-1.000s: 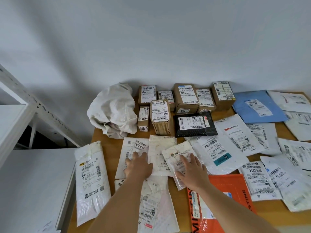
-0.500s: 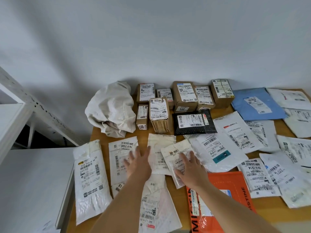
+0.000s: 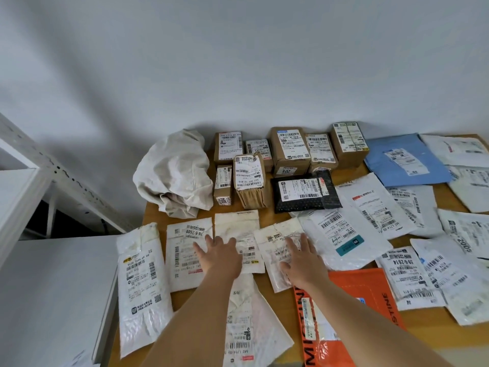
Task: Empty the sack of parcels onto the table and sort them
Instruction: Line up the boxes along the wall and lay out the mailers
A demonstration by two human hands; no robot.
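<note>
The left hand [image 3: 221,256] lies flat, fingers straight and spread, its grip open and holding nothing; it presses across two white mailers, fingers on the 2609 mailer [image 3: 186,254] and palm over the middle mailer [image 3: 239,234]. The right hand [image 3: 301,258] is likewise flat and open, pressing a crumpled mailer [image 3: 275,247] that overlaps the edge of the middle one.

Under the left forearm lies a long mailer [image 3: 248,324]; under the right, an orange bag [image 3: 370,300]. Far left, a bubble mailer [image 3: 143,282] overhangs the table [image 3: 412,329] edge beside a white shelf [image 3: 53,287].

Just right of the right hand, a teal-label bag [image 3: 341,239] crowds in, with more white bags overlapping beyond it and a blue bag [image 3: 402,160] behind.

At the back, brown boxes [image 3: 291,147] stand in a row against the wall, with a black mailer [image 3: 304,192] in front. The emptied sack [image 3: 174,173] sits crumpled at the back left, just beside the boxes.
</note>
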